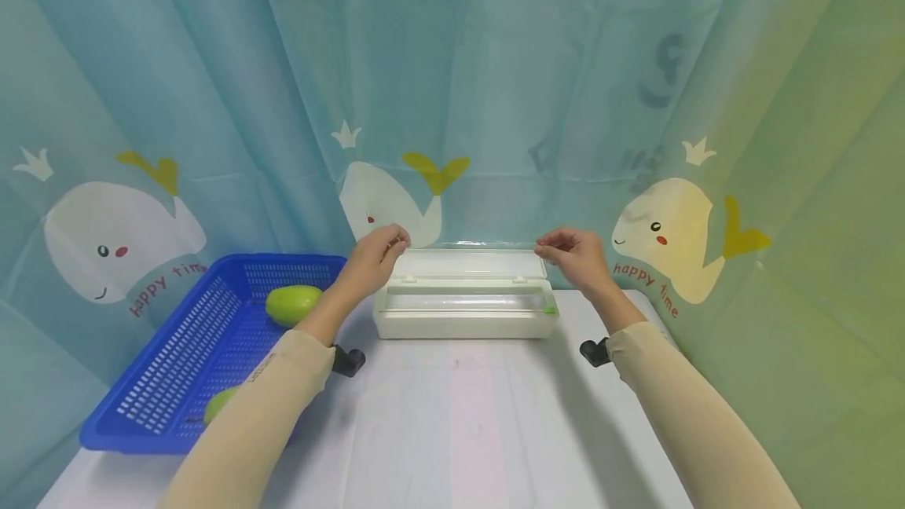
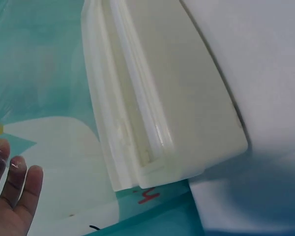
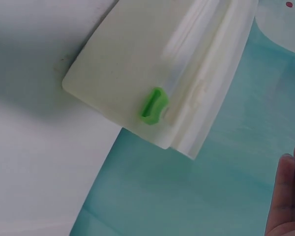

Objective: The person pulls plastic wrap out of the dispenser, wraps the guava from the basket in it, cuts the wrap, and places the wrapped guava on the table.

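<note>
A white cling film dispenser (image 1: 467,327) stands at the back of the table with its lid (image 1: 467,264) raised. A green slide cutter (image 3: 155,105) sits at its right end. Above the dispenser's left end, my left hand (image 1: 375,259) pinches clear cling film (image 1: 481,243), whose shiny edge shows behind the lid. My right hand (image 1: 576,259) is raised at the right end, thumb and fingertips pinched together at the film's other side. Film clings to the left fingertips (image 2: 18,164) in the left wrist view. Most of the film is too transparent to trace.
On the left stands a blue plastic basket (image 1: 159,444) holding a green mango-like fruit (image 1: 292,305) and another green fruit (image 1: 219,403), partly hidden by my left sleeve. A blue whale-print curtain (image 1: 530,100) hangs right behind the dispenser and along both sides.
</note>
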Motion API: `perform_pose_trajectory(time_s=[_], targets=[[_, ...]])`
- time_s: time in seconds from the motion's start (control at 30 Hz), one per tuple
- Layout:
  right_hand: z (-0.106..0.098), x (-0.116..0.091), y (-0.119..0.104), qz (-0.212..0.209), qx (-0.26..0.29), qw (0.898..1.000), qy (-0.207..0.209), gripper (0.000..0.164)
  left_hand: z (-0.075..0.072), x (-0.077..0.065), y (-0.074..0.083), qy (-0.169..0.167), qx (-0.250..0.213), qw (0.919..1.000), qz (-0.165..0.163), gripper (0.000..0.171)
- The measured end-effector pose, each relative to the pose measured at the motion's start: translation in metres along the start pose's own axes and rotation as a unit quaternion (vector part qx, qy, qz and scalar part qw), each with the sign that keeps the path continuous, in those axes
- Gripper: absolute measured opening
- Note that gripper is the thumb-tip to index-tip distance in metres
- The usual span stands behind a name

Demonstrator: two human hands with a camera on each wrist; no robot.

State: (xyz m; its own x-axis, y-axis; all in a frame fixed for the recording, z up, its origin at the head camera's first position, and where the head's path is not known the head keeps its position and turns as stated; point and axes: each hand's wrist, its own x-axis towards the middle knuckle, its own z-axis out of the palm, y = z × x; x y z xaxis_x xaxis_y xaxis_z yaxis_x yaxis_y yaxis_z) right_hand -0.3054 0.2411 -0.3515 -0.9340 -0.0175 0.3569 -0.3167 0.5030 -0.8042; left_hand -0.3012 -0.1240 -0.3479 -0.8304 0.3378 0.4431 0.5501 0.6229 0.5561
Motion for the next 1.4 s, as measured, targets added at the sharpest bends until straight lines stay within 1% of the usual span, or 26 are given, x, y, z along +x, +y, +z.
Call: perform_pose_trajectory(time_s=[0.17, 0.3, 0.5, 0.63, 0.83, 0.93, 1.0, 1.07, 1.13, 1.17, 1.2, 1.23, 1.27, 1.33, 1.37, 1.4], targets=[[-0.002, -0.001, -0.007, -0.007, -0.001, 1.0, 0.0, 0.012, -0.007, 0.0, 0.003, -0.001, 0.001, 1.0, -0.005, 0.018], [-0.004, -0.002, -0.012, -0.014, -0.007, 1.0, 0.001, 0.013, -0.01, 0.0, 0.005, 0.002, -0.001, 1.0, -0.002, 0.019], [-0.008, -0.003, -0.017, -0.026, -0.025, 0.999, 0.01, 0.014, -0.012, -0.003, 0.011, 0.013, -0.005, 0.9999, 0.009, 0.017], [-0.012, -0.006, -0.021, -0.027, -0.034, 0.999, 0.02, 0.014, -0.013, -0.004, 0.014, 0.011, -0.007, 0.9998, 0.015, 0.017], [-0.017, -0.01, -0.028, -0.028, -0.035, 0.999, 0.026, 0.016, -0.017, -0.004, 0.019, 0.017, -0.026, 0.9992, 0.024, 0.015], [-0.016, -0.015, -0.028, -0.008, -0.028, 0.999, 0.034, 0.02, -0.018, -0.004, 0.021, 0.017, -0.035, 0.999, 0.022, 0.016], [-0.013, -0.02, -0.025, 0.023, -0.014, 0.999, 0.023, 0.028, -0.018, -0.004, 0.022, 0.019, -0.037, 0.9988, 0.025, 0.016], [-0.01, -0.028, -0.018, 0.062, 0.016, 0.998, -0.016, 0.042, -0.019, -0.004, 0.022, 0.023, -0.032, 0.9988, 0.03, 0.017], [-0.008, -0.038, -0.01, 0.096, 0.046, 0.992, -0.065, 0.055, -0.019, -0.005, 0.022, 0.026, -0.027, 0.9987, 0.036, 0.017], [-0.008, -0.043, -0.005, 0.108, 0.053, 0.989, -0.088, 0.058, -0.02, -0.005, 0.022, 0.026, -0.023, 0.9987, 0.037, 0.016], [-0.007, -0.048, 0.0, 0.115, 0.061, 0.986, -0.101, 0.059, -0.021, -0.006, 0.022, 0.025, -0.02, 0.9988, 0.038, 0.016], [-0.007, -0.053, 0.005, 0.117, 0.07, 0.985, -0.106, 0.057, -0.021, -0.007, 0.021, 0.024, -0.019, 0.9988, 0.04, 0.016], [-0.006, -0.058, 0.009, 0.117, 0.078, 0.985, -0.101, 0.054, -0.022, -0.007, 0.021, 0.022, -0.018, 0.9988, 0.041, 0.015], [-0.002, -0.067, 0.015, 0.117, 0.087, 0.987, -0.063, 0.047, -0.024, -0.009, 0.02, 0.02, -0.015, 0.9986, 0.047, 0.015], [0.001, -0.072, 0.018, 0.123, 0.089, 0.987, -0.044, 0.043, -0.025, -0.01, 0.02, 0.02, -0.014, 0.9984, 0.052, 0.016], [0.005, -0.076, 0.021, 0.13, 0.094, 0.987, -0.028, 0.043, -0.026, -0.011, 0.019, 0.019, -0.012, 0.9982, 0.055, 0.016]])
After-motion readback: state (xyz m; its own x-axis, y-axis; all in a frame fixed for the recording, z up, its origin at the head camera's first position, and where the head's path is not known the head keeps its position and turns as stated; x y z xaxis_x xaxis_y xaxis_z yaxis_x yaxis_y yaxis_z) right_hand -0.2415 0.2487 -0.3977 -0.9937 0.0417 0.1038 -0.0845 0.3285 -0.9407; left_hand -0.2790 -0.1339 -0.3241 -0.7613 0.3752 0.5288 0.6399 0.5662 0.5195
